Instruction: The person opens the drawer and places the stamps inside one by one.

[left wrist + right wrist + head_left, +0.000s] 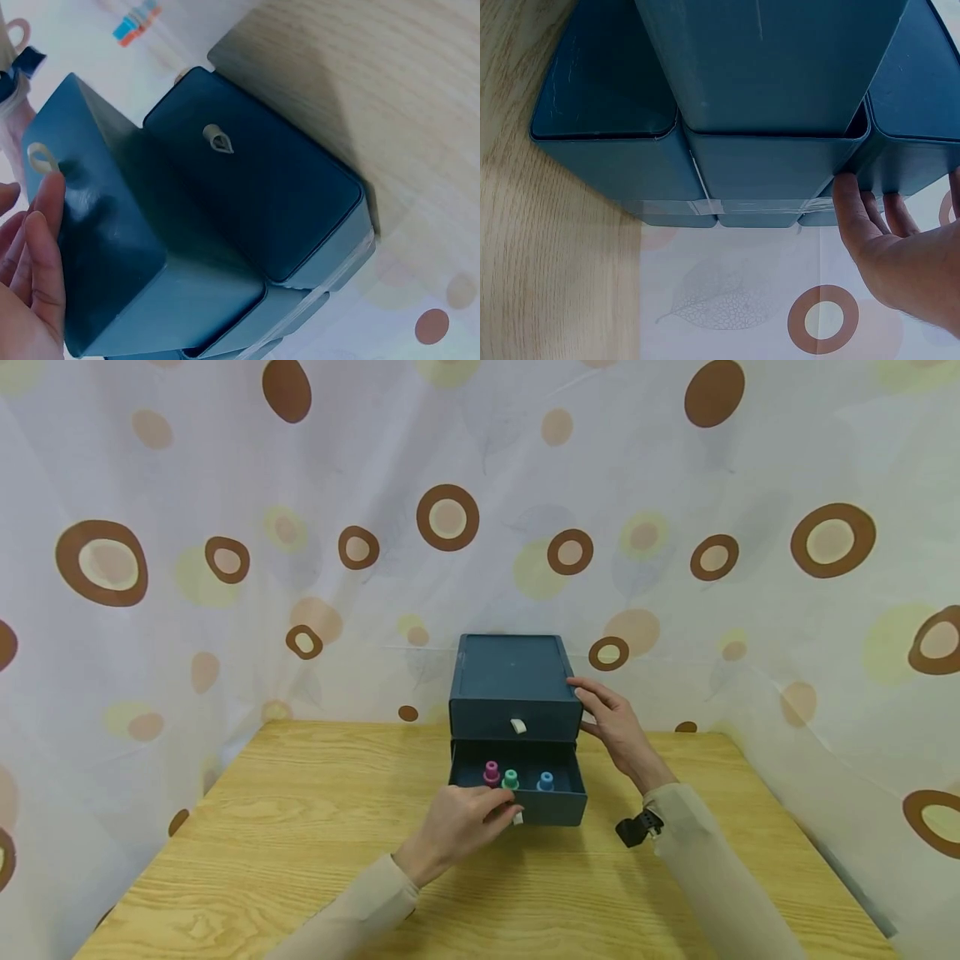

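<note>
A dark blue drawer unit (513,668) stands at the back of the table with its middle drawer (558,810) pulled out. Inside that drawer, a pink stepped peg (491,774) and a green one (511,780) sit side by side, with a blue one (546,782) to their right. My left hand (459,822) is at the drawer's front; its fingertips are right at the pale fabric pull tab (42,157), thumb and forefinger apart. Against the unit's right side, my right hand (621,727) rests with extended fingers, one fingertip over the top edge.
Above the pulled-out drawer is a closed drawer (480,720) with its own pale tab (518,726). Another closed drawer (262,165) lies below. Clear tape (757,205) runs along the unit's side. A patterned curtain (375,460) hangs right behind the wooden table (322,810).
</note>
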### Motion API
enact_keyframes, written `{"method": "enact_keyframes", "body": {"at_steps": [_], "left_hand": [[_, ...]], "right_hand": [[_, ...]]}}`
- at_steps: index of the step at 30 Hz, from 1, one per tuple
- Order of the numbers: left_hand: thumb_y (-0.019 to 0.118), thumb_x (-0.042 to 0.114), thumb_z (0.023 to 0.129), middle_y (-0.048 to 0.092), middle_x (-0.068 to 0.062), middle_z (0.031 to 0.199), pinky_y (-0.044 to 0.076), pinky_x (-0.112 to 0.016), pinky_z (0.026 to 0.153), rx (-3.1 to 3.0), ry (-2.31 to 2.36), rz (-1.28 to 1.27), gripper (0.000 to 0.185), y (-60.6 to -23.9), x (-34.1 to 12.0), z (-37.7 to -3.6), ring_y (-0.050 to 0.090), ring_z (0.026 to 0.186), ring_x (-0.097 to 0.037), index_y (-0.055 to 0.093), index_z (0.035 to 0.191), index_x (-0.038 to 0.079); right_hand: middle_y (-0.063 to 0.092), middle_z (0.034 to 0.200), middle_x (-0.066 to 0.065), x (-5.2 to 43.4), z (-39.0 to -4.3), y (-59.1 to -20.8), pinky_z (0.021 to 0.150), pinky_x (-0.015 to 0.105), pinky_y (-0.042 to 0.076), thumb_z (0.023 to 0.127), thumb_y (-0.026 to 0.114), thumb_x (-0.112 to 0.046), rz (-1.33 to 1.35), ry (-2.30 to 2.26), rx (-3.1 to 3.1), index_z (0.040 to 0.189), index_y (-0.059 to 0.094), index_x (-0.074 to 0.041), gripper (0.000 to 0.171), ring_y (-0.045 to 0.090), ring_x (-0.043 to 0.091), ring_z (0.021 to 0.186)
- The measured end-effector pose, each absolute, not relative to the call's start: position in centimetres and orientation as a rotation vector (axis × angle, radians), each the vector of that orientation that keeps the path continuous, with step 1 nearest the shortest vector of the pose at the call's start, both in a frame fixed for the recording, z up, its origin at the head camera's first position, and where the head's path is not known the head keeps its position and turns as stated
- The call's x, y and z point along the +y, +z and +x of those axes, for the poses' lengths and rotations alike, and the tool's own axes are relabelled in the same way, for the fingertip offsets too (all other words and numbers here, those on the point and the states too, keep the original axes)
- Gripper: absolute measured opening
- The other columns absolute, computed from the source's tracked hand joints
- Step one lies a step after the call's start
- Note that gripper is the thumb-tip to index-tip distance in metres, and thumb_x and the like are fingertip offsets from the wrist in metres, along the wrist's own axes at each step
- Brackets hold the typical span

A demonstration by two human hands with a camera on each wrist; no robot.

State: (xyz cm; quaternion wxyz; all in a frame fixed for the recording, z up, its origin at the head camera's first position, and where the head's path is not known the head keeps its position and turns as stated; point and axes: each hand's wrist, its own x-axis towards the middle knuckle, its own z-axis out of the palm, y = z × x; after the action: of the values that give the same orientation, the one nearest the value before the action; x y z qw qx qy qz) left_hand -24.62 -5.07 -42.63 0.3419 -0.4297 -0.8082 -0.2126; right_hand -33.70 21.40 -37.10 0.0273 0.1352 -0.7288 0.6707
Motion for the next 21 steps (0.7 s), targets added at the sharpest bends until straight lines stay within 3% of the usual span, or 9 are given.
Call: {"method": "enact_keyframes", "body": {"at_steps": [21], "left_hand": [[0.077,0.023,0.086,0.075,0.005,0.084,0.047,-0.004,0.07,-2.225,-0.695,-1.245,0.013,-43.9,-5.1,-24.7,0.066,0.069,0.002,0.073,0.094,0.014]], "right_hand": [[0.027,0.16,0.01,21.4,-33.7,-37.0,0.112,0.061,0.03,0.102,0.049,-0.044,0.42,2.07,-2.255,0.145,0.046,-0.01,0.055,0.025,0.036,0.148]]}}
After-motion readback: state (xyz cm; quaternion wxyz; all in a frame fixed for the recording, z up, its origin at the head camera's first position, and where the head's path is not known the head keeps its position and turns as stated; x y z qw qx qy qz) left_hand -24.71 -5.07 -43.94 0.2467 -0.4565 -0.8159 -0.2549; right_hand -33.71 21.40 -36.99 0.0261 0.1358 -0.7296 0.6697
